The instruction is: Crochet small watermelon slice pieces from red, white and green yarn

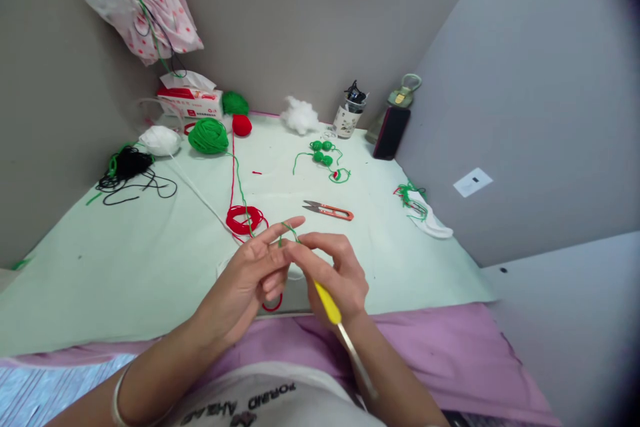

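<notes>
My left hand is near the table's front edge, its index finger stretched out with green yarn looped over it. Thumb and fingers of that hand pinch the yarn. My right hand meets it at the fingertips and is closed around a crochet hook with a yellow grip and a metal shaft that points back toward me. The hook's working tip is hidden by the fingers. Just beyond the hands are a coil of red yarn and orange thread snips. A red loop hangs below my left hand.
Green, red and white yarn balls stand at the back left, by a tissue box. Behind are white stuffing, small green crocheted balls, a cup and a phone. Yarn scraps lie right.
</notes>
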The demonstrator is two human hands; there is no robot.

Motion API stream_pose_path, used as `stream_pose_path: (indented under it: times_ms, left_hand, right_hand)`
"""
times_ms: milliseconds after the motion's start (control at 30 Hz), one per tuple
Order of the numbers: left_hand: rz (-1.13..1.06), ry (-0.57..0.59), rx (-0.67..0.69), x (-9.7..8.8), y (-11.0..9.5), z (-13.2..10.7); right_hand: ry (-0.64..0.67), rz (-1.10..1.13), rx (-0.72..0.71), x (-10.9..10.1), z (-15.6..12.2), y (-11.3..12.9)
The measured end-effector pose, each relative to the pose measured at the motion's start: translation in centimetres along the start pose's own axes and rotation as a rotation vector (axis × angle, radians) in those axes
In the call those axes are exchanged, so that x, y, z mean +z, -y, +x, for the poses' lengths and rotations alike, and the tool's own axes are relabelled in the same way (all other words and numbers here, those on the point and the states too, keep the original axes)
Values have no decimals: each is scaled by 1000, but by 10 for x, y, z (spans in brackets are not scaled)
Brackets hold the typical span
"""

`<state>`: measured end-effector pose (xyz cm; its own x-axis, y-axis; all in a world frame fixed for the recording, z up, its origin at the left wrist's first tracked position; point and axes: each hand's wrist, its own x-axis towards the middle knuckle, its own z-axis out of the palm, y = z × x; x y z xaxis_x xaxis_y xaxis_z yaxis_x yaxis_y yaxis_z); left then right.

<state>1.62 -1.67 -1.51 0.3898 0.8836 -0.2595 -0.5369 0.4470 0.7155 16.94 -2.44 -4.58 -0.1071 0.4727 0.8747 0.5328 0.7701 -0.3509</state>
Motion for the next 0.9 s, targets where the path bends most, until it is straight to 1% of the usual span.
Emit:
stream_pose_path:
  times_ms: [67,133,233,300,367,433,500,533,667,733,833,900]
  left_hand:
    - [-43,33,-71,-2,-3,1]
    - [-58,32,-80,-4,-7,1]
    - [-37,22,-21,-6,-10,0]
    - [4,3,43,-4,-9,-1]
    - [71,-24,105,-2,-6,-3]
    - [157,-39,146,-1,-2,-4]
    - [223,-38,159,-1,0,-4]
    - [242,-36,160,-1,0,-4]
    - [234,-40,157,-3,-2,-4]
    - [213,-45,153,-2,-4,-4]
    - [199,-44,139,-1,-6,-4]
    - [211,-49,145,-2,-7,-4]
  right_hand:
    - [-29,127,96,-2,0,1]
    - [-78,279,238,-5,3,2]
    - [-161,516,458,-8,9,2]
    - [-162,655,555,-6,11,1]
    - [-111,674,576,-3,12,2]
    - [-77,599,529,0,12,3]
    - [-89,545,497,1,11,4]
    - [-103,553,506,1,11,4]
    - [-105,681,645,-2,10,0]
    - [-91,712,683,-4,10,-1]
    - [-75,694,682,-7,11,-1]
    - [-59,652,650,-9,12,2]
